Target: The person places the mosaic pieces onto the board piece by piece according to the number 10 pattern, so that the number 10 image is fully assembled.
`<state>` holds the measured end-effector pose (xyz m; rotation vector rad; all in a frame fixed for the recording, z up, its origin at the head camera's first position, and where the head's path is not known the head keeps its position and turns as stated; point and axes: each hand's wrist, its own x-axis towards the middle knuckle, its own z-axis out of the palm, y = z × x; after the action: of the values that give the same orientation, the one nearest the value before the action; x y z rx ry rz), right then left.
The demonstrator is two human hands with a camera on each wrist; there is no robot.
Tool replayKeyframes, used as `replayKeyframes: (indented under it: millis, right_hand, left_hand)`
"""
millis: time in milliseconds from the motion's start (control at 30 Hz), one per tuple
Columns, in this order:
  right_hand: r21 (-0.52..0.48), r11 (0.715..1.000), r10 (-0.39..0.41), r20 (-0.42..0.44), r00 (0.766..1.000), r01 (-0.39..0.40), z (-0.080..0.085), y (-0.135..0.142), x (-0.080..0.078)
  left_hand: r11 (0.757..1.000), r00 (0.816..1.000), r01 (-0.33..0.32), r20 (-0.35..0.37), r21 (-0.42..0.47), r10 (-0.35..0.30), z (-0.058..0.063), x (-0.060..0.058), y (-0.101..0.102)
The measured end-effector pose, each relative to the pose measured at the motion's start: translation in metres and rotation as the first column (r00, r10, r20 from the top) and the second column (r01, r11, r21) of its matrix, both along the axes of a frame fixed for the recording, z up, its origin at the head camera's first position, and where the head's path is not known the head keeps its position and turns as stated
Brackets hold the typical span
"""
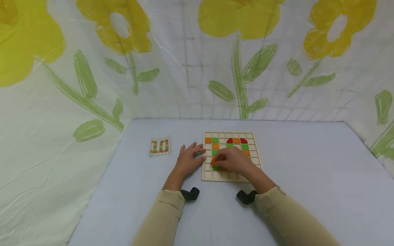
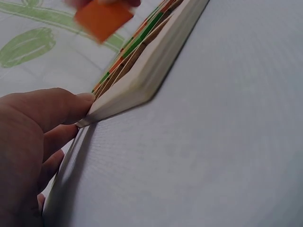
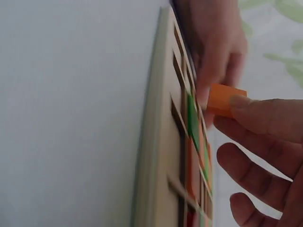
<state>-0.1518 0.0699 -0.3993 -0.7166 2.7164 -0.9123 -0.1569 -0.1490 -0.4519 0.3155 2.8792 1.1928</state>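
Between thumb and forefinger, my right hand (image 1: 235, 160) pinches an orange square tile (image 3: 221, 99), held just over the lower left part of the wooden grid board (image 1: 208, 175). The right wrist view shows its other fingers loosely bent. My left hand (image 1: 188, 160) rests at the board's left edge, its fingers spread. In the left wrist view the left thumb (image 2: 78, 106) touches the rim of the board, with the other fingers along its side. Orange, green and red pieces sit in the grid's cells; a green tile (image 1: 216, 167) shows beneath the right hand, which hides several cells.
A small card (image 1: 160, 146) printed with a coloured grid pattern lies left of the board. White cloth covers the table (image 1: 307, 171). Behind it hangs a curtain (image 1: 191, 68) with yellow flowers. Dark wrist devices (image 1: 191, 194) sit at both cuffs.
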Motion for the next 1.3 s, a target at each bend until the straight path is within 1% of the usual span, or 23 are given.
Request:
replayKeyframes:
  millis: [67, 200, 367, 467, 533, 600, 733, 833, 933, 1033, 1067, 1133, 1200, 1267, 1300]
  right_hand:
    - [0.015, 0.999, 0.034, -0.016, 0.999, -0.033, -0.003, -0.014, 0.000]
    - [0.050, 0.998, 0.035, -0.008, 0.999, -0.035, -0.006, -0.029, 0.002]
    - [0.045, 0.999, -0.014, 0.028, 1.000, 0.013, -0.003, -0.032, 0.000]
    - [0.054, 0.998, -0.026, 0.040, 0.999, 0.023, -0.003, -0.030, -0.001]
    - [0.066, 0.998, -0.018, 0.038, 0.999, 0.015, -0.004, -0.030, -0.002]
    - [0.078, 0.997, 0.007, 0.013, 1.000, -0.008, -0.006, -0.030, -0.002]
    - [0.127, 0.989, 0.079, -0.076, 0.994, -0.069, -0.009, -0.032, -0.001]
    - [0.164, 0.983, 0.093, -0.100, 0.991, -0.076, -0.009, -0.033, 0.002]
    - [0.150, 0.988, 0.035, -0.072, 0.997, -0.024, -0.006, -0.029, 0.005]
    - [0.077, 0.995, -0.058, -0.065, 0.996, 0.062, 0.000, -0.015, 0.007]
    - [0.040, 0.995, -0.088, -0.079, 0.993, 0.092, 0.002, -0.008, 0.006]
    - [-0.029, 0.990, -0.144, -0.131, 0.981, 0.141, 0.005, 0.010, 0.005]
    - [-0.082, 0.980, -0.193, -0.183, 0.964, 0.181, 0.005, 0.031, 0.002]
    - [-0.110, 0.967, -0.249, -0.238, 0.939, 0.228, 0.004, 0.051, -0.001]
    - [-0.108, 0.961, -0.276, -0.258, 0.926, 0.256, 0.002, 0.061, -0.003]
  left_hand:
    - [1.000, 1.000, 0.005, 0.000, -0.002, -0.005, -0.001, 0.000, 0.000]
    - [1.000, 1.000, 0.016, 0.001, -0.006, -0.016, -0.002, 0.001, 0.001]
    - [1.000, 1.000, 0.022, -0.021, -0.008, -0.022, -0.001, 0.002, 0.002]
    - [1.000, 1.000, 0.020, -0.021, -0.006, -0.020, 0.000, 0.002, 0.001]
    - [1.000, 1.000, 0.019, -0.016, -0.008, -0.020, 0.001, 0.003, 0.001]
    - [1.000, 1.000, 0.020, -0.012, -0.007, -0.020, 0.001, 0.003, 0.001]
    - [1.000, 1.000, 0.016, -0.004, -0.002, -0.016, 0.002, 0.004, 0.000]
    - [1.000, 1.000, 0.013, 0.003, 0.001, -0.013, 0.002, 0.005, -0.001]
    - [1.000, 1.000, 0.013, 0.011, 0.001, -0.013, 0.002, 0.006, -0.002]
    - [1.000, 1.000, 0.009, 0.018, -0.002, -0.009, 0.002, 0.008, -0.002]
    - [1.000, 1.000, 0.006, 0.021, -0.002, -0.006, 0.002, 0.008, -0.002]
    - [1.000, 1.000, 0.003, 0.022, -0.001, -0.003, 0.002, 0.008, -0.003]
    - [1.000, 1.000, 0.001, 0.022, 0.005, -0.001, 0.002, 0.009, -0.005]
    - [1.000, 1.000, -0.002, 0.023, 0.004, 0.002, 0.000, 0.010, -0.006]
    - [1.000, 1.000, -0.006, 0.024, 0.004, 0.006, 0.000, 0.010, -0.007]
